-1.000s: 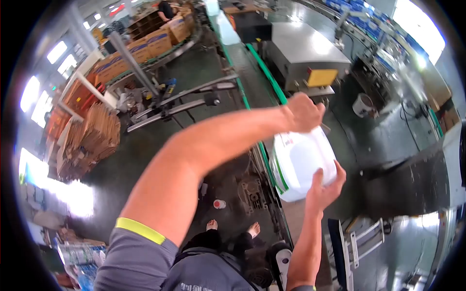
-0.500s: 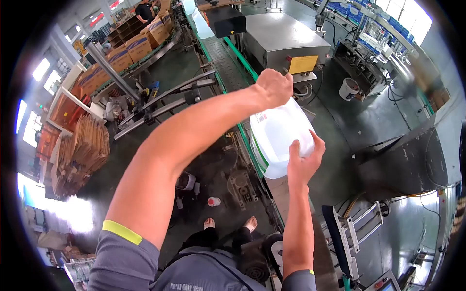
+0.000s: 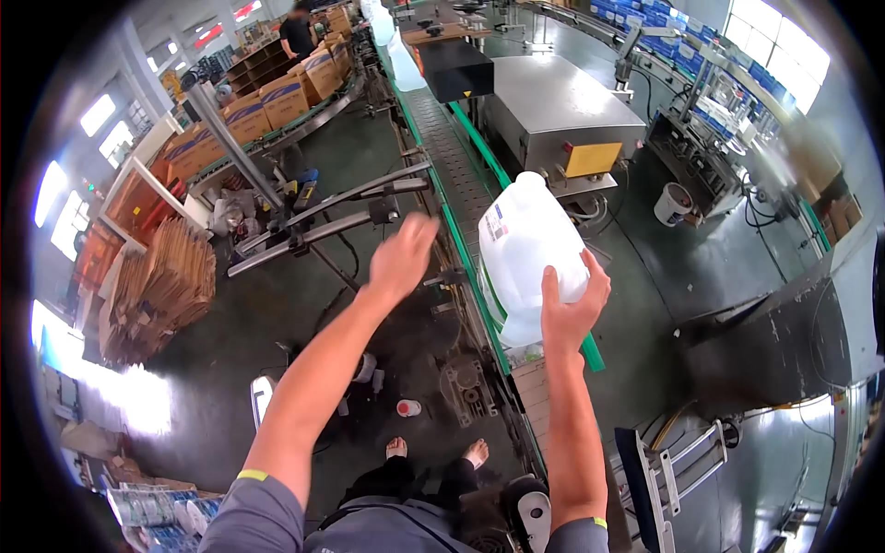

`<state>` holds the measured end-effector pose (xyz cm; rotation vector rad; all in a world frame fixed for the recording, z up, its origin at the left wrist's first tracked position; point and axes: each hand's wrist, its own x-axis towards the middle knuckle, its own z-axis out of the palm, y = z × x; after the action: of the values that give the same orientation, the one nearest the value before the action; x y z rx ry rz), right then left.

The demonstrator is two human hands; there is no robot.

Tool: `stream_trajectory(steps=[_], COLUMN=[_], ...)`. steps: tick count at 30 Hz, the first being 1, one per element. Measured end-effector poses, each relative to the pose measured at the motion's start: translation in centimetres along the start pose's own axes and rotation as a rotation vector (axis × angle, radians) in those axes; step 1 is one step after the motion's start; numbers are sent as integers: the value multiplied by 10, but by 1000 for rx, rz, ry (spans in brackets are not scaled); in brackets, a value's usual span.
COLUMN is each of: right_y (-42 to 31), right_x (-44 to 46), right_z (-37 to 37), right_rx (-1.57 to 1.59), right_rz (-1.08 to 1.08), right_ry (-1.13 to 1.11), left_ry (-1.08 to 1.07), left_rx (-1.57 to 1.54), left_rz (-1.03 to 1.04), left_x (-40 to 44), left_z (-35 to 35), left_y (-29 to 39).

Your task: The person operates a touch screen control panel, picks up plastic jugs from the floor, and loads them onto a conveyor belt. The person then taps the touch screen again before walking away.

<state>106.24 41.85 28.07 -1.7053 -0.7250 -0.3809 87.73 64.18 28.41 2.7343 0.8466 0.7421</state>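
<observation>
A white plastic jug (image 3: 530, 230) with a small label and a green stripe stands on the narrow conveyor (image 3: 446, 147) in front of me. My right hand (image 3: 573, 300) grips the jug's near right side, thumb and fingers spread across its corner. To the left of the conveyor, apart from the jug, my left hand (image 3: 403, 260) hangs in the air over a metal rail (image 3: 323, 226). Motion smears its fingers, so whether they hold anything is unclear. The top of the jug is white and rounded.
More white jugs (image 3: 404, 64) stand farther up the conveyor, beside a black box (image 3: 458, 69) and a steel machine housing (image 3: 562, 92). Cardboard boxes (image 3: 284, 100) line another conveyor at left, near a person (image 3: 297, 35). A bucket (image 3: 673, 203) sits on the floor at right.
My left hand has left the top of the jug and swung left and down, uncovering it. My right hand stays on the jug's side.
</observation>
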Motion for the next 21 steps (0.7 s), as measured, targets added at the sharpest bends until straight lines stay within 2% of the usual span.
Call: stream_trajectory(steps=[1,2,3,4,5,6,7,8,9,11,12,14,19,21], right_y=[2,3,4,4,5,5,5,4,4,5,5,1,0,-1], right_x=[2,5,8,10,12,13,16,20,21,25,29,33,49,57], right_z=[2,5,8,10,13,16,18,21,23,33,39,52,78,85], right_rx=[1,0,9,8,16,24,23,24,25,24,25,37,43,31], right_rz=[-13,-27,-32,-30,-31,-32,-36,-48,-53,-87,-130,-139,-168,-82], right_ry=[-5,-4,-13,-12,-15,-21,-22,-39,-58,-61,-55,-45,-26,-90], left_ry=[-149,-304,-552,-888,-1178,-1211,-1022,-1307,-1078,-693,-691,-522,-440,-388], left_rx=[106,33,274,118,97,261,343,247,56,-332,-331,-284,-310,-247], left_rz=[-93,-351,-54,-440,-437,-714,-939,-1439,-1686,-1833,-1837,-1815,-1826,-1788], left_x=[-61,-133,-225,-293,-412,-514,-590,-617,-619,-668,-677,-687,-677,-662], left_z=[6,22,25,0,4,-19,-64,-84,-113,-137,-144,-149,-153,-153], left_y=[-34,-78,-128,-141,-216,-238,-224,-223,-180,-163,-155,-145,-136,-128])
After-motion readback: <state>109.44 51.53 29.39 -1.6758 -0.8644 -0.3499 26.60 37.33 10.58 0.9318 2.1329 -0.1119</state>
